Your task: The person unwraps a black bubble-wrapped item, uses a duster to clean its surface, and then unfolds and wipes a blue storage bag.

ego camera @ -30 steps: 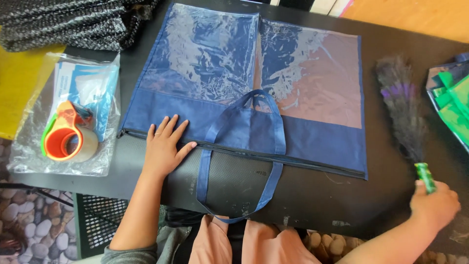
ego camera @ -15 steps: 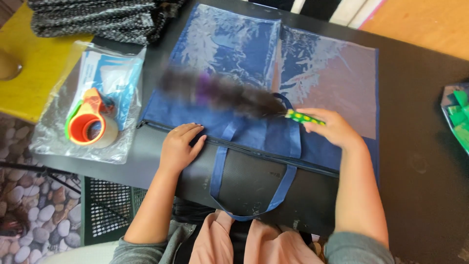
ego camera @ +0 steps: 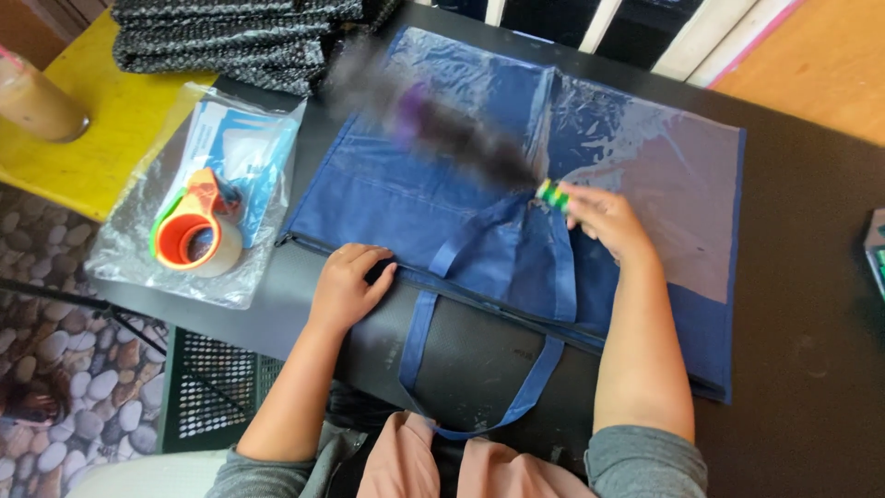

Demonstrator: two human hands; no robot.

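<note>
A flat dark blue fabric bag (ego camera: 461, 212) with clear plastic panels and looped handles lies on the black table (ego camera: 811, 369). My left hand (ego camera: 348, 284) rests with curled fingers on the bag's lower left edge. My right hand (ego camera: 604, 219) grips the green-and-yellow handle of a dark feather duster (ego camera: 433, 124). The duster's blurred feathers stretch up and left over the bag's clear panel.
A clear plastic packet (ego camera: 198, 198) holding an orange tape dispenser (ego camera: 189, 240) and a blue-and-white box lies left of the bag. Folded black-and-white knit fabric (ego camera: 240, 37) is stacked at the top. A yellow side table (ego camera: 83, 148) carries a cup (ego camera: 32, 97). A green item (ego camera: 876, 249) sits at the right edge.
My right hand carried the duster from the table's right side onto the bag, then swept its feathers further up and left. My left hand stayed on the bag's edge, its fingers curling.
</note>
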